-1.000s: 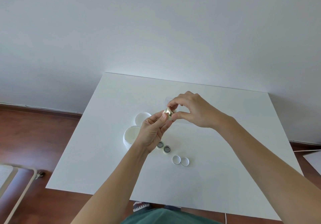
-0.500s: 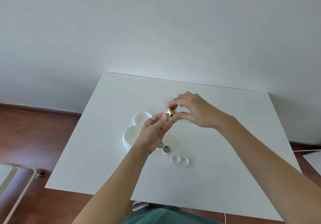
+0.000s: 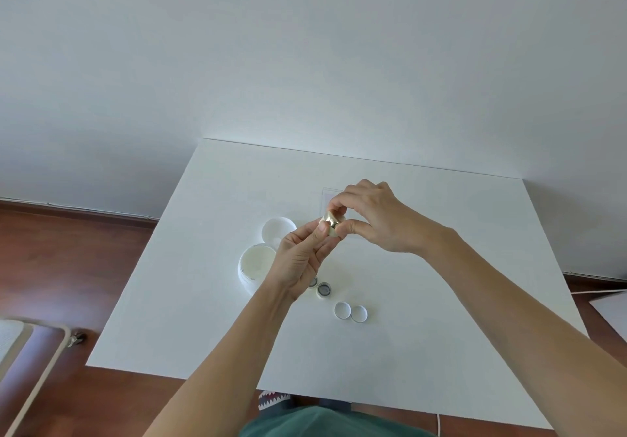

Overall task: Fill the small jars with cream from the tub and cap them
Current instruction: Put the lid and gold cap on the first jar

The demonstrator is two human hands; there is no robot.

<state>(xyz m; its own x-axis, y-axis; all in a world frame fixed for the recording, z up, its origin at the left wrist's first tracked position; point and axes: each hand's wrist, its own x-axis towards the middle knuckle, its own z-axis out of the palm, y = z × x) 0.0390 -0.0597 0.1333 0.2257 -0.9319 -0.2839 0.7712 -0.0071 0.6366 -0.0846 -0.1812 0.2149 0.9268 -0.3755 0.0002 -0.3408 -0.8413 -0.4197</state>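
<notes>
Above the white table (image 3: 441,335), my left hand (image 3: 302,260) pinches a small jar from below. The jar's gold cap (image 3: 331,220) is pinched between the thumb and fingers of my right hand (image 3: 373,219). The open cream tub (image 3: 255,267) sits on the table just left of my left wrist, with its white lid (image 3: 276,229) lying behind it. Two small open jars (image 3: 324,290) stand below my left hand, one half hidden by it. Two small white caps (image 3: 350,311) lie side by side nearer the front.
A clear flat sheet (image 3: 327,194) lies on the table behind my right hand. The table stands against a white wall. Wooden floor shows on both sides, with a pale frame (image 3: 40,362) at the lower left and a white cable (image 3: 593,291) at the right.
Both hands stay together around the small jar. My right fingers have shifted slightly round the gold cap; nothing on the table has moved.
</notes>
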